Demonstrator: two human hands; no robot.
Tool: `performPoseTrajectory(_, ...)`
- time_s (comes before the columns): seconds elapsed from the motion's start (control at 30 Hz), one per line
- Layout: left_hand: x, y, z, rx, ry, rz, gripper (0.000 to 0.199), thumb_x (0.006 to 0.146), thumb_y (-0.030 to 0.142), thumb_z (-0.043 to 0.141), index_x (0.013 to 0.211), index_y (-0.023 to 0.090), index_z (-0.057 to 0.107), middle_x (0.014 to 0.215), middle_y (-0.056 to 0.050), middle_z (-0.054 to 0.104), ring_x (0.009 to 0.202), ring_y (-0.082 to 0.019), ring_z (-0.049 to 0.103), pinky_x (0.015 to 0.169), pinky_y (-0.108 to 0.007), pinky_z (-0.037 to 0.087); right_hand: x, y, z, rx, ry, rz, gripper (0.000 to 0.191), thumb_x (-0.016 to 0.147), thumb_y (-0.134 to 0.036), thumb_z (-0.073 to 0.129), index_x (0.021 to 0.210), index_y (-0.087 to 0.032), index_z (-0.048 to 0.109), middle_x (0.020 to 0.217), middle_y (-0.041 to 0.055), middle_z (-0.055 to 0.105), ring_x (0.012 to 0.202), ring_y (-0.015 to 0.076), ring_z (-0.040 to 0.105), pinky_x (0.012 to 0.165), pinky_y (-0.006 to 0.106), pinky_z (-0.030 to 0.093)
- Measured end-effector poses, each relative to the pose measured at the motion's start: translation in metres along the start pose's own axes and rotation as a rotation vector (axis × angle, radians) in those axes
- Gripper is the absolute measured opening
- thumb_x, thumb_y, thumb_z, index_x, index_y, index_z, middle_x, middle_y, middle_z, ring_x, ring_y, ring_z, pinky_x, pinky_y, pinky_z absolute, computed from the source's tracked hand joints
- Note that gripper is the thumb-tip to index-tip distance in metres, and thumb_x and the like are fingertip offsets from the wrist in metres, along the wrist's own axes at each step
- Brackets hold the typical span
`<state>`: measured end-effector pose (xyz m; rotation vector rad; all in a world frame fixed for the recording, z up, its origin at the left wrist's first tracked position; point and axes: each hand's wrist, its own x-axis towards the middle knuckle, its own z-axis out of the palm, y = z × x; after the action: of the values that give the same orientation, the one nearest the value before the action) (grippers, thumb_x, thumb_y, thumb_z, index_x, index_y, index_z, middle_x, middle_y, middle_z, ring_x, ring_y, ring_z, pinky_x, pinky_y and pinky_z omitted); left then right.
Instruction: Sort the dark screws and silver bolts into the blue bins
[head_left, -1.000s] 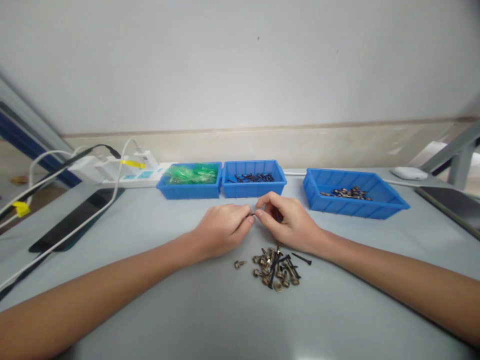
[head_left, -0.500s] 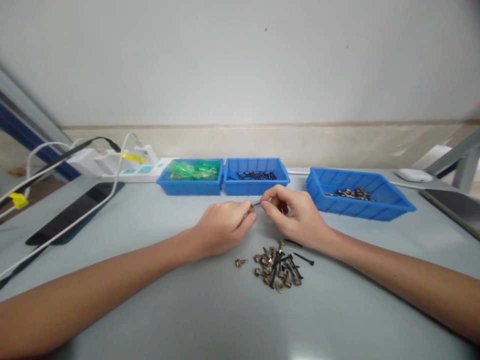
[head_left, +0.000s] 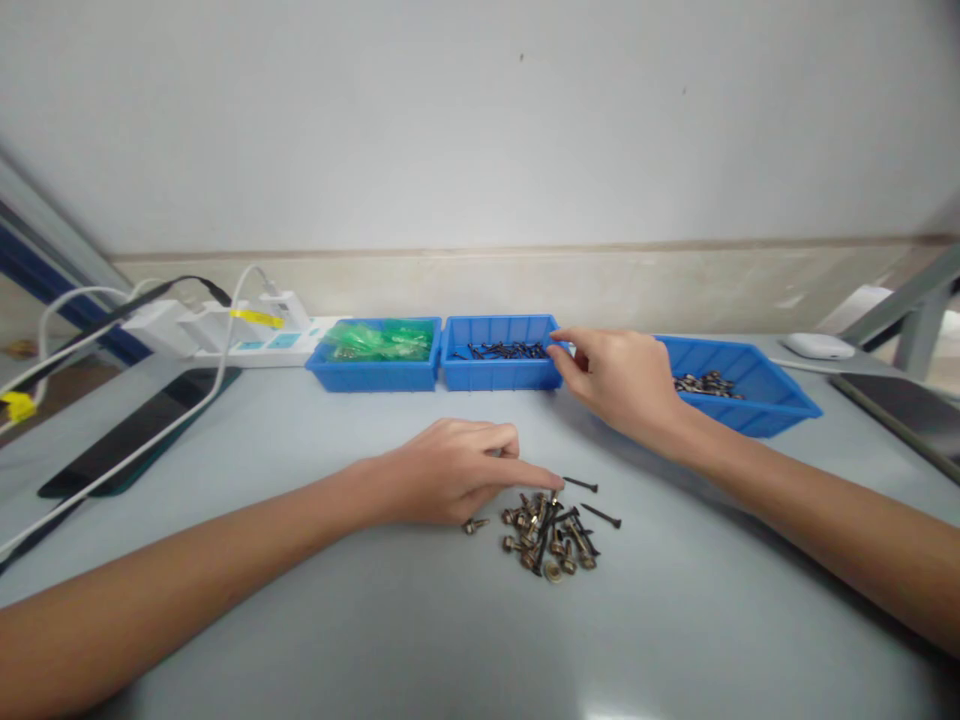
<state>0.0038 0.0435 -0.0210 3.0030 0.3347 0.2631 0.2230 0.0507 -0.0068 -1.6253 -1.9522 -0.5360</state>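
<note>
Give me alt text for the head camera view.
A person's left hand extends its index finger to a pile of mixed screws on a grey table, while the right hand is by the middle blue bin of dark screws. The left bin holds green plastic; the right bin, bronze-coloured screws.

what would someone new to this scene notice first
Most likely the three bright blue bins along the back of the table, the left one holding shiny green plastic. In front of them lies a loose pile of brassy and dark screws, with the left hand at its far edge. The right hand is by the right end of the middle bin.
</note>
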Motion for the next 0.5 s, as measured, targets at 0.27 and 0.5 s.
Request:
performPoseTrajectory(0.27,0.000,-0.002,0.005,0.023,0.007,-0.023,0.036,0.088,0.017,0.038,0.119,0.030,0.053,0.101,-0.004,0.054,0.080,-0.014,0.053,0.069,-0.025,0.042,-0.024,-0.015,0.009,0.356,-0.092,-0.402,0.027,0.088,-0.027,0.042,0.093,-0.013,0.065,0.073,0.0066,0.067,0.063,0.0151,0.059,0.060,0.025,0.040)
performPoseTrajectory(0.5,0.002,0.000,0.004,0.075,-0.017,0.000,0.042,0.086,0.014,0.039,0.123,0.032,0.048,0.109,-0.003,0.054,0.085,-0.016,0.055,0.069,-0.026,0.043,-0.024,-0.017,0.019,0.530,-0.344,-0.262,0.023,0.087,-0.022,0.042,0.092,-0.015,0.063,0.080,0.0048,0.068,0.065,0.0128,0.060,0.060,0.023,0.039)
